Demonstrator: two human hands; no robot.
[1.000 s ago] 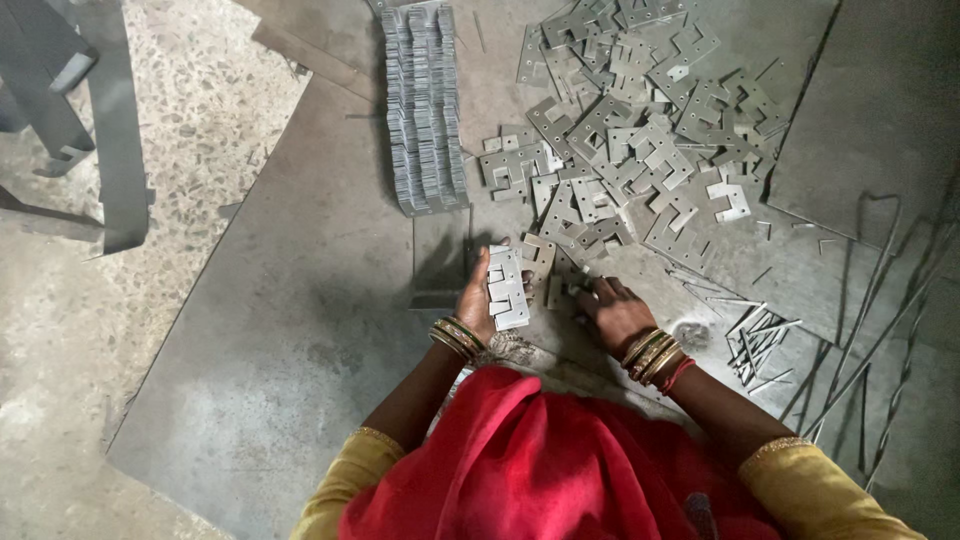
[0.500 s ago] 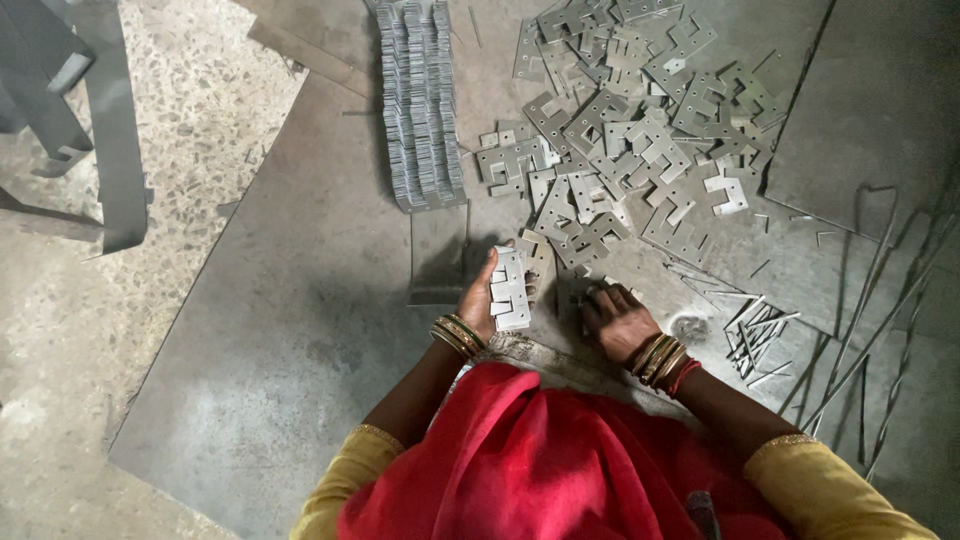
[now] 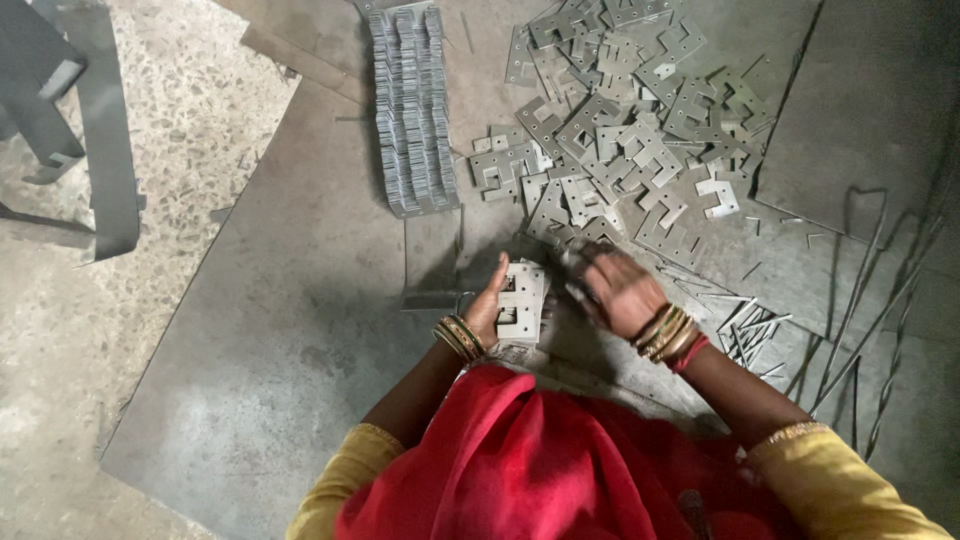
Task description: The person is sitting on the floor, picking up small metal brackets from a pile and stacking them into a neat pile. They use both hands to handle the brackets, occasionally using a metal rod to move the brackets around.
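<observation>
1. small stack of notched metal plates (image 3: 522,303) sits in the left hand (image 3: 487,312), at centre.
2. right hand (image 3: 618,290) lies just beside it at 3 o'clock.
3. loose plate pile (image 3: 625,130) spreads at 1 o'clock.
4. lined-up row of plates (image 3: 411,105) lies at 11 o'clock.
5. metal offcut strips (image 3: 752,330) lie at 3 o'clock.

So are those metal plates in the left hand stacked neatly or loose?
Stacked: the left hand holds the cut metal plates together, edges roughly aligned, unlike the scattered pile.

No packages, labels, signs or screens in view. Floor and metal sheets carry only bare stamped metal pieces, none wrapped, boxed or tagged. No printed surface anywhere in the head view.
</observation>
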